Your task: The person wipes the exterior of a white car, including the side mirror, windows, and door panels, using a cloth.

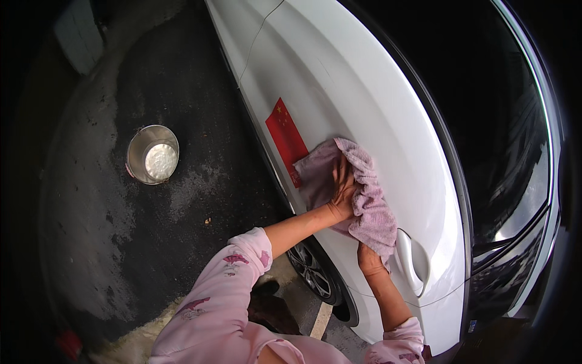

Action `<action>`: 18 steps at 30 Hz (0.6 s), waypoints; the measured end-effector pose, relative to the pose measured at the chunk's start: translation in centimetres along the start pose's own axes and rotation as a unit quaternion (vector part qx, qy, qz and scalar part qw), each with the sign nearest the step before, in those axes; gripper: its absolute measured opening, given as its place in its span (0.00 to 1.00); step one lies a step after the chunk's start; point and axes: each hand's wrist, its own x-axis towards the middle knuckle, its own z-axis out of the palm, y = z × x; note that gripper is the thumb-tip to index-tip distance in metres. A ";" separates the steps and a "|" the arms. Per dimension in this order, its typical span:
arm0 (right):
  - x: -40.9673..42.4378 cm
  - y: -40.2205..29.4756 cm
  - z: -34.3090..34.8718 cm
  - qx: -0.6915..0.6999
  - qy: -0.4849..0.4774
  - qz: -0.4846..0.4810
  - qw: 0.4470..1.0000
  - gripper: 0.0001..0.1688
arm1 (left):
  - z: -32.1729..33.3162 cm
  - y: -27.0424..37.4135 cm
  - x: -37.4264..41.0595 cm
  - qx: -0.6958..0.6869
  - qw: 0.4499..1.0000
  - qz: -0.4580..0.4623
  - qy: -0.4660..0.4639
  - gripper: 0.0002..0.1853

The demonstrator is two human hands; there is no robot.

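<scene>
A pink terry towel (375,209) lies bunched against the white car door (386,136). My left hand (344,193) presses on it with fingers spread, flat over the cloth. Lower right, my right hand (370,260) is at the towel's lower edge; its fingers are hidden under the cloth, so I cannot tell how they are closed. The towel touches the lower end of a red flag sticker (288,141) with yellow stars. Just right of my right hand is the door handle (409,261).
A metal bucket (153,154) stands on the dark, wet-looking ground to the left. The car's rear or front wheel (311,270) is below my left forearm. Dark side windows (504,136) curve along the right. A pale panel (79,36) is at the upper left.
</scene>
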 end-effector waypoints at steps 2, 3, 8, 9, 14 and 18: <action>-2.9 -0.1 -2.9 -0.047 0.010 -0.003 0.999 0.32 | 0.0 3.3 -0.2 -0.005 0.998 0.051 -0.038 0.35; -3.8 -0.6 -3.6 -0.084 0.042 -0.013 0.995 0.33 | -0.1 4.7 0.4 0.024 0.993 0.101 -0.047 0.37; -2.2 0.2 -8.3 -0.107 0.042 0.035 0.993 0.40 | -0.9 9.5 6.6 0.035 0.993 0.073 -0.085 0.27; -1.2 0.2 -8.6 -0.099 0.059 0.023 0.993 0.41 | -1.5 9.8 8.1 0.064 0.988 0.071 -0.117 0.27; 6.1 -2.4 -13.9 -0.008 0.134 -0.086 0.987 0.52 | -2.6 7.9 15.1 0.168 0.977 0.098 -0.085 0.34; 12.2 -3.1 -15.1 -0.051 0.166 -0.113 0.978 0.59 | -3.3 5.5 20.0 0.216 0.974 0.052 -0.035 0.34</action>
